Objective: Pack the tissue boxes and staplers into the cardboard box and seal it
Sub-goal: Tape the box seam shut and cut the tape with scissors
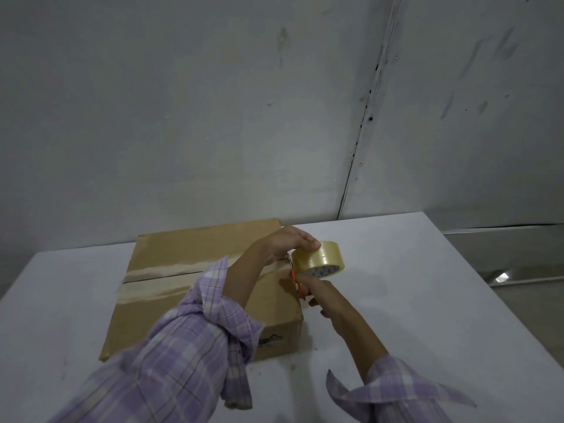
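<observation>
So both hands are bunched up together at the right end of the box top. Left hand (pixel 294 243) has its fingers curled over the top of a roll of clear tape (pixel 318 259), holding it just off the box's right edge, with the roll standing on edge and its open core facing toward the camera and right. Right hand (pixel 320 293) sits directly under the roll, fingers wrapped around something orange (pixel 300 286), looks like scissor handles but the blades are hidden so can't say for sure. It runs roughly up and down right against the box's right edge. One cardboard box (pixel 213 288), flaps closed, lying flat on the white table (pixel 427 300) left of centre, long side running away from the camera. One strip of tape (pixel 158 277) goes across the top along the flap seam, left edge to right, ending up by the hands. Count: one box, one roll, one orange tool; no tissue boxes or staplers in sight, and I can't tell what's inside. Both forearms come in from the bottom wearing rolled-up purple plaid sleeves (pixel 189 346). Scuffed grey wall (pixel 213 102) behind the table.
</observation>
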